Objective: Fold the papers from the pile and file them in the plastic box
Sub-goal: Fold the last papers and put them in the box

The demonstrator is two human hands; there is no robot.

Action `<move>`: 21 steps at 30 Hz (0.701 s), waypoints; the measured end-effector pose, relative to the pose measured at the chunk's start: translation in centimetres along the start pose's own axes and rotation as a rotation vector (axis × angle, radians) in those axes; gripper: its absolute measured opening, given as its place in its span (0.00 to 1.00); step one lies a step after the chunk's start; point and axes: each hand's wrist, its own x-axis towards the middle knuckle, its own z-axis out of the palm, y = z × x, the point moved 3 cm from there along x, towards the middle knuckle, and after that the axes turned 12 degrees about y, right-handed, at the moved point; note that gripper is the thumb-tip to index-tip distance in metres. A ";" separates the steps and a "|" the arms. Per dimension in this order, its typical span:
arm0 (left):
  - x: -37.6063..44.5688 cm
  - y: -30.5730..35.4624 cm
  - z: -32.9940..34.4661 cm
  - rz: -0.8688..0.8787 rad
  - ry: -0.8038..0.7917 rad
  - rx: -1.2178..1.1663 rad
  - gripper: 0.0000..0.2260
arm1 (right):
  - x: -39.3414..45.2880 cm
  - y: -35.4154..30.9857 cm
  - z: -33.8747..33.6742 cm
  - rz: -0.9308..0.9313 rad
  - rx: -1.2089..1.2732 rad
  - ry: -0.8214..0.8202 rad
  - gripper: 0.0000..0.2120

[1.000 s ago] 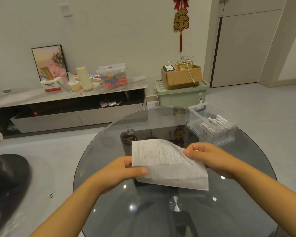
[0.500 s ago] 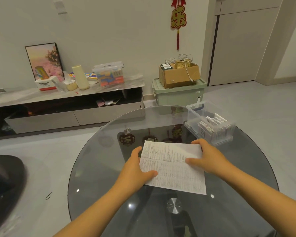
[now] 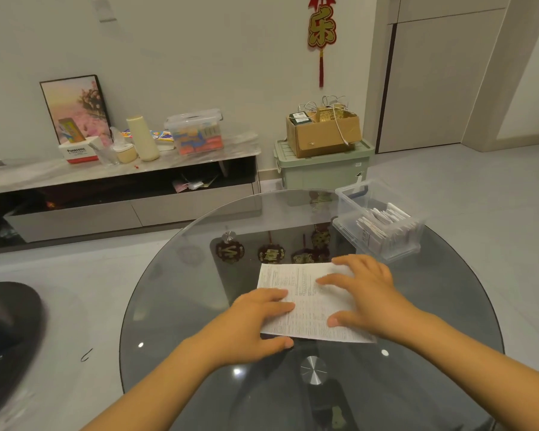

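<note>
A folded sheet of printed paper (image 3: 305, 293) lies flat on the round glass table (image 3: 181, 300). My left hand (image 3: 255, 321) presses its left edge with straight fingers. My right hand (image 3: 364, 293) lies spread flat on the paper's right half, fingers pointing left. The clear plastic box (image 3: 378, 219) stands at the table's far right, just beyond my right hand, holding several folded papers upright. No paper pile is in view.
Dark round ornaments (image 3: 271, 253) show through the glass behind the paper. A low TV cabinet (image 3: 122, 194) with clutter runs along the wall. A green storage bin (image 3: 321, 168) carries a cardboard box (image 3: 324, 135). A dark chair (image 3: 7, 321) sits at the left.
The sheet's raised top half has been folded down and laid flat on the table. Both hands shifted from holding its edges to pressing flat on it.
</note>
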 end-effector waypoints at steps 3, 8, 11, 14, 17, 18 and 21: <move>0.1 0.6 -0.4 0.043 -0.016 0.053 0.26 | -0.4 -0.7 -0.3 -0.144 -0.018 -0.023 0.21; 0.3 2.1 -1.2 0.129 -0.044 0.174 0.21 | -1.6 -1.7 -0.6 -0.241 0.029 -0.127 0.21; 0.4 2.0 -1.1 0.156 0.005 0.155 0.22 | -1.8 -2.0 -1.1 -0.257 0.012 -0.119 0.21; 0.5 1.6 -1.2 0.128 0.096 0.103 0.12 | -1.8 -1.6 -1.1 -0.253 0.007 -0.077 0.15; 0.5 1.2 -1.7 0.034 0.149 -0.033 0.10 | -1.5 -1.0 -1.6 -0.190 -0.008 -0.039 0.11; 0.5 1.0 -2.0 -0.002 0.158 -0.081 0.10 | -1.3 -0.8 -1.9 -0.156 0.014 -0.041 0.09; 0.7 0.6 -2.3 -0.092 0.204 -0.183 0.10 | -0.6 -0.2 -2.8 -0.079 0.121 -0.042 0.05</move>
